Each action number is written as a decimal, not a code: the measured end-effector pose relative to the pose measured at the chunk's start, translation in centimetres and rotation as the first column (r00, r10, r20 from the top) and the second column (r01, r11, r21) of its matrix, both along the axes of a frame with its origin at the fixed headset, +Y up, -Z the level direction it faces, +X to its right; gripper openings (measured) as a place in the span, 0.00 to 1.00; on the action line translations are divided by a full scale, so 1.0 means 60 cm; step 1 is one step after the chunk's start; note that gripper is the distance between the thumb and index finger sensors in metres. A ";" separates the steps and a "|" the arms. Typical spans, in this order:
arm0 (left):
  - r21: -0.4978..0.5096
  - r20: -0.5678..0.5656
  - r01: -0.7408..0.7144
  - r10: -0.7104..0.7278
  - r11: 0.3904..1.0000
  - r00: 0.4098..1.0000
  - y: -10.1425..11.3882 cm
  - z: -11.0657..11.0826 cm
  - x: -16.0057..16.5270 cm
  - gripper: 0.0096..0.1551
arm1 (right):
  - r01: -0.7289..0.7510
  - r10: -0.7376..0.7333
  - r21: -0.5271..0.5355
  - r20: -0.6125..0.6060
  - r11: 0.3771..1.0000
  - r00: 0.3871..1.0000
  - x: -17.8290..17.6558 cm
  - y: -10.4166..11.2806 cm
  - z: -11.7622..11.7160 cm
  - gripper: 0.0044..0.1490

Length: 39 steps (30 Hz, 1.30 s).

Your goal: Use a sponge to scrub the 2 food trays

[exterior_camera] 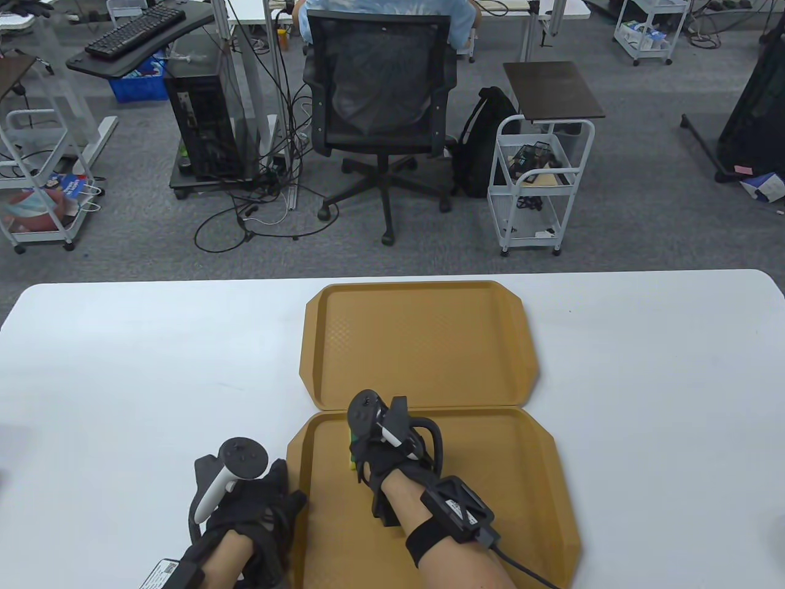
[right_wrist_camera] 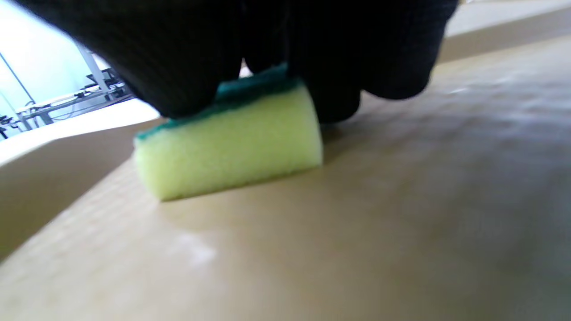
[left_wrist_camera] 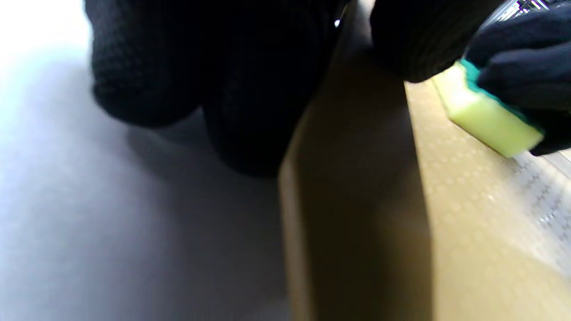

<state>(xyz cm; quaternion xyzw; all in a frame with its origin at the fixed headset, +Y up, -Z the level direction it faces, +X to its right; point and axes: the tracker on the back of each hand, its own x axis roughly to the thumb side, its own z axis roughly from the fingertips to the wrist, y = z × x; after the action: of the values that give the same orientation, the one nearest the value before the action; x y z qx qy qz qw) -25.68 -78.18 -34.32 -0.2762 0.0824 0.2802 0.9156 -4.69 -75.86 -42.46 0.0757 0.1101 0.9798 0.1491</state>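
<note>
Two tan food trays lie end to end on the white table: the far tray [exterior_camera: 423, 343] and the near tray [exterior_camera: 515, 466]. My right hand [exterior_camera: 383, 451] is over the near tray's left part and grips a yellow sponge with a green top [right_wrist_camera: 232, 142], yellow side pressed on the tray floor [right_wrist_camera: 357, 223]. The sponge [left_wrist_camera: 486, 111] also shows in the left wrist view, held in black gloved fingers [left_wrist_camera: 522, 76]. My left hand [exterior_camera: 270, 509] rests on the table against the near tray's left rim [left_wrist_camera: 303, 214], fingers curled at the edge.
Beyond the table's far edge stand a black office chair [exterior_camera: 380, 104] with a seated person, a white cart [exterior_camera: 539, 178] and a computer tower [exterior_camera: 199, 123]. Bare white table [exterior_camera: 122, 368] lies left and right of the trays.
</note>
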 end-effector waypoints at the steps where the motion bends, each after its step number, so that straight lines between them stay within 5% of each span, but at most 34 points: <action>1: -0.003 0.000 -0.006 0.006 1.000 1.000 0.000 0.000 -0.001 0.47 | 0.007 -0.007 -0.002 -0.011 1.000 1.000 -0.014 -0.001 0.001 0.38; 11: -0.016 -0.007 -0.047 0.047 0.999 0.999 -0.002 -0.001 -0.006 0.46 | 0.034 -0.042 -0.068 -0.113 0.997 0.993 -0.052 -0.008 0.015 0.42; 30: -0.015 -0.017 -0.050 0.050 0.999 0.999 -0.003 -0.001 -0.009 0.45 | 0.002 -0.082 -0.286 -0.269 0.958 0.960 -0.039 -0.008 0.179 0.49; 39: -0.013 -0.014 -0.041 0.041 0.999 0.999 -0.003 -0.001 -0.009 0.46 | -0.092 0.039 -0.177 -0.284 0.980 0.958 -0.065 -0.004 0.226 0.46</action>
<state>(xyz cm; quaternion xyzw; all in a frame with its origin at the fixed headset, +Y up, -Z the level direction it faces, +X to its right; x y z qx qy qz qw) -26.22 -78.36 -34.39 -0.2819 0.0849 0.3001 0.9073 -8.57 -76.10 -28.92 0.1950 0.2245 0.9489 0.1058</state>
